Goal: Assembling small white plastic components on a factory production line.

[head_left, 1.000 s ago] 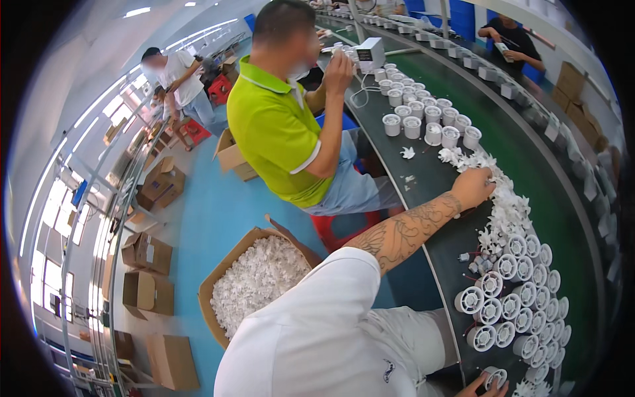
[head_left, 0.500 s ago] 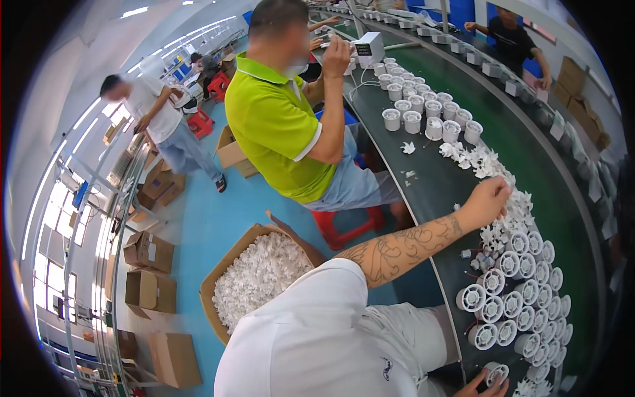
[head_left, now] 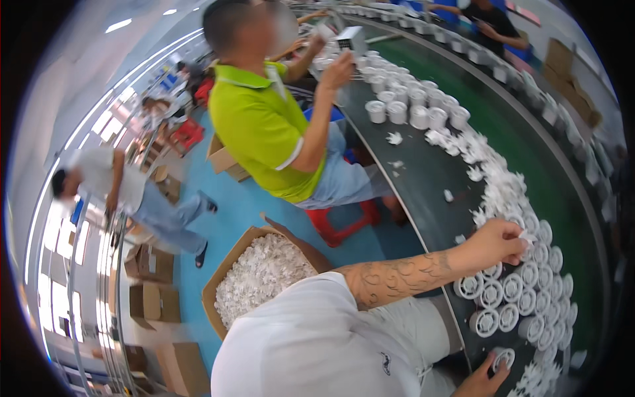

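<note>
My left hand [head_left: 501, 242], on the tattooed arm, reaches over the conveyor belt with thumb and fingers pinched on a small white bladed piece [head_left: 527, 239], partly hidden and blurred. It hangs above the upper end of a cluster of white round housings [head_left: 512, 287], which have spoked open faces. At the bottom edge, my right hand [head_left: 481, 382] grips one white round housing [head_left: 504, 359], its ring face turned up. A long heap of loose white bladed pieces [head_left: 497, 188] lies just beyond my left hand. More such pieces [head_left: 537, 378] lie beside my right hand.
A carton [head_left: 210, 291] full of white pieces stands at my left. A co-worker in a green shirt [head_left: 268, 132] sits farther along the belt [head_left: 423, 178], holding a white box [head_left: 352, 40]. White cylindrical units [head_left: 418, 116] stand there in rows. Someone in a white shirt [head_left: 112, 175] stands in the aisle.
My left hand has moved from the heap of bladed pieces toward the round housings, with one piece pinched in it. My right hand still holds its housing. The co-worker's hands have come down to a white box.
</note>
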A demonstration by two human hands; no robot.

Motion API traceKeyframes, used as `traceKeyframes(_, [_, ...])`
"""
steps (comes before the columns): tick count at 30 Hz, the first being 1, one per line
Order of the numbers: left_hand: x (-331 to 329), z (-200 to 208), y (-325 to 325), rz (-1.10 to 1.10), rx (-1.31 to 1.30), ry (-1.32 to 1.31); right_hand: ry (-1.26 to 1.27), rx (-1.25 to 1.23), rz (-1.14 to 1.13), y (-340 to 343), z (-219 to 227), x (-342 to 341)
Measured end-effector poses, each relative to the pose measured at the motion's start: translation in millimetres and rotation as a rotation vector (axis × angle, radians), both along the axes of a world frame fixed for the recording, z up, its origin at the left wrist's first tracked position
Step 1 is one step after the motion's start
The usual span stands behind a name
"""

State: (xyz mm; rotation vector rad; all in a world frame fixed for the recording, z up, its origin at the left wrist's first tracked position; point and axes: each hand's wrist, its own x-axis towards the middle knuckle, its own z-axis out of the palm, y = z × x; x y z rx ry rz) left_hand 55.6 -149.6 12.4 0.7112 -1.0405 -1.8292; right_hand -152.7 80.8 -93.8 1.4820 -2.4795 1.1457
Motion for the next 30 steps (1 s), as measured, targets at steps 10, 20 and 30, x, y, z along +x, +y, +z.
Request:
traceKeyframes(10, [-26, 3, 92, -0.183, -0.32, -0.179, -1.503, -0.712, 0.032, -34, 46, 20])
traceKeyframes(20, [-67, 17, 113, -0.376, -1.111, -0.419, -1.843, -0.701, 0.114, 2, 97, 30])
traceKeyframes(30, [-60, 21, 126, -0.341, -0.869, -0.393, -1.854, -0.63, 0.15, 5, 108, 39])
